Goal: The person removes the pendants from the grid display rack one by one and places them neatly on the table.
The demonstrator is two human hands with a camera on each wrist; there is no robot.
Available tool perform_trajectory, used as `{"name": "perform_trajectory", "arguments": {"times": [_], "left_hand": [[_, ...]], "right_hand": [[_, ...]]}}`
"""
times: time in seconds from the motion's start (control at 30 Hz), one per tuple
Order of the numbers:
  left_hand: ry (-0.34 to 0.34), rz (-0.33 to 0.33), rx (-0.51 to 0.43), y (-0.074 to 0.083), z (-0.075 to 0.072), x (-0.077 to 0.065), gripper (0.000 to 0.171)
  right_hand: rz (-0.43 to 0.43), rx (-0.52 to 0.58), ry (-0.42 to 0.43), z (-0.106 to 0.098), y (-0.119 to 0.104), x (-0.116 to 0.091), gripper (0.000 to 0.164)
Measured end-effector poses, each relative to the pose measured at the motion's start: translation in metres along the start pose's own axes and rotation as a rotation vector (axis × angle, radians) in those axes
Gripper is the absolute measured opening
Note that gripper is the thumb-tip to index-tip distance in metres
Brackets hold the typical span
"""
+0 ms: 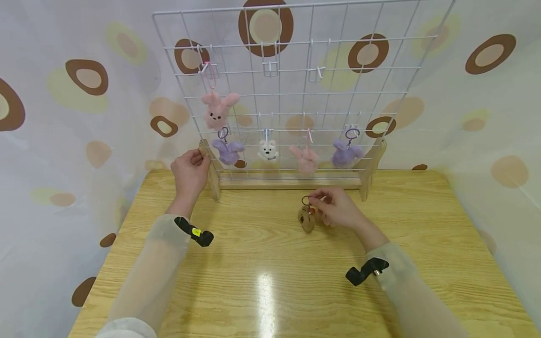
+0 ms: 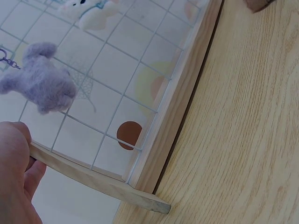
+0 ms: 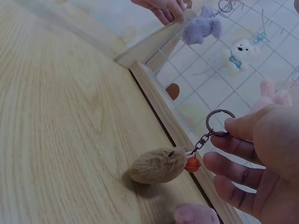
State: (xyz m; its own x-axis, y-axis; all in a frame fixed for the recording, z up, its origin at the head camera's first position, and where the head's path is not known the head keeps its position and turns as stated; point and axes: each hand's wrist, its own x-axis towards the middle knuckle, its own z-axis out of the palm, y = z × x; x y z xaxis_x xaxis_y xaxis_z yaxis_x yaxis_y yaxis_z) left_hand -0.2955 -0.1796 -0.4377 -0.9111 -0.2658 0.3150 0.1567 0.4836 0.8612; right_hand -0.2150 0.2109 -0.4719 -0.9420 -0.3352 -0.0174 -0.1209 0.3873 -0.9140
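A white wire grid rack (image 1: 291, 84) stands in a wooden base (image 1: 287, 182) at the back of the table. Plush keychains hang on it: a pink bunny (image 1: 217, 110), a purple one (image 1: 228, 151), a white bear (image 1: 268, 150), a pink one (image 1: 306, 159) and another purple one (image 1: 345, 152). My left hand (image 1: 191, 171) grips the rack's left wooden foot (image 2: 93, 175). My right hand (image 1: 336, 206) pinches the metal ring (image 3: 219, 122) of a brown plush keychain (image 3: 159, 165), which lies on the table just in front of the base.
The wooden table (image 1: 270, 281) runs toward me in front of the rack. A spotted curtain (image 1: 76, 94) closes off the back and both sides. Several empty white hooks (image 1: 270, 68) sit on the rack's upper row.
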Motion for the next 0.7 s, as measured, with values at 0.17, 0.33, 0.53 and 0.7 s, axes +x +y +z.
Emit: {"name": "perform_trajectory", "arguments": {"times": [0.17, 0.33, 0.53, 0.7], "left_hand": [[0.011, 0.021, 0.001, -0.002, 0.000, 0.001, 0.026], [0.010, 0.020, -0.004, -0.002, 0.000, 0.002, 0.026], [0.006, 0.012, -0.007, -0.001, -0.001, 0.001, 0.026], [0.010, 0.019, -0.006, -0.001, -0.001, 0.001, 0.026]], "right_hand": [[-0.018, -0.061, 0.020, -0.003, 0.002, 0.004, 0.019], [-0.053, -0.105, 0.035, -0.004, 0.002, 0.007, 0.020], [-0.061, -0.123, 0.050, -0.004, 0.003, 0.011, 0.020], [-0.045, -0.118, 0.049, -0.005, 0.003, 0.013, 0.020]]}}
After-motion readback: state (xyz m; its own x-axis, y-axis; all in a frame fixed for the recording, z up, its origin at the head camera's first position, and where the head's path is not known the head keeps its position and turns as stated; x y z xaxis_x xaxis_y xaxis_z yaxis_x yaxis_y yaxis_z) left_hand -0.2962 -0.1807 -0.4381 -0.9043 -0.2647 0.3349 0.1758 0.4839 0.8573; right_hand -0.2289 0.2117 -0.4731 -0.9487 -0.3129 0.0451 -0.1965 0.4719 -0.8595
